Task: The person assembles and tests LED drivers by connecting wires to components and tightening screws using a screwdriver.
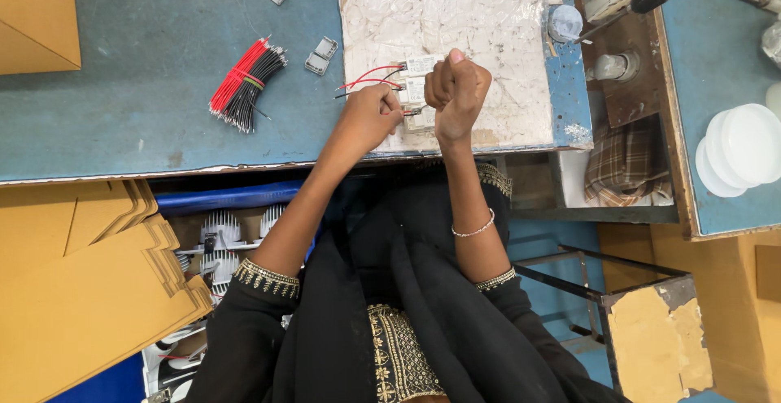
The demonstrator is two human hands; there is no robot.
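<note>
Black embroidered sleeves point(268, 289) framing view; loose bundle of red and black wires point(244, 84) lying spare on blue surface point(146, 61). Left hand point(366, 118) pinching wire ends, feeding small white rectangular modules point(416, 87) on white board point(488, 37); right hand point(457, 90) clenching fist-tight, steadying them.

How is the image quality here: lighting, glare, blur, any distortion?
Head view: even light, soft shadows; both hands, left hand and right hand, sharp over the white board; mild glare on the white discs; bench edges bow slightly from the wide lens.
</note>
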